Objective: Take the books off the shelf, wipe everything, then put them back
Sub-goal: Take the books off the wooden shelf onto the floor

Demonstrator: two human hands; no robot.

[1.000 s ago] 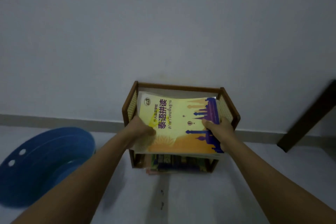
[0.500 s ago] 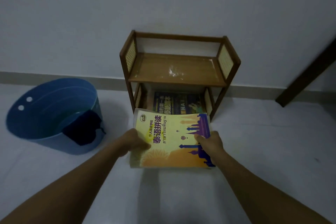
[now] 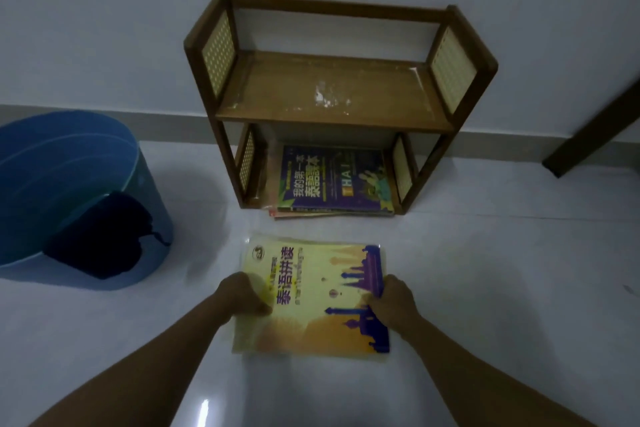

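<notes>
A yellow book (image 3: 311, 295) with purple towers on its cover lies flat on the white floor in front of the small wooden shelf (image 3: 332, 94). My left hand (image 3: 240, 298) grips its left edge and my right hand (image 3: 394, 302) grips its right edge. The shelf's top board is bare and shows pale dusty marks. On the bottom level lies a stack of books (image 3: 334, 182), the top one purple and green. A dark cloth (image 3: 104, 236) hangs over the rim of a blue tub (image 3: 69, 163) at the left.
The shelf stands against a white wall with a grey skirting board. A dark wooden leg (image 3: 595, 128) slants in at the far right. White glossy floor spreads to the right of the book and in front of it.
Both hands drew the yellow book off the shelf's top board, carried it toward me and lowered it to the floor. The view tilted down, showing the bare top board and the tub.
</notes>
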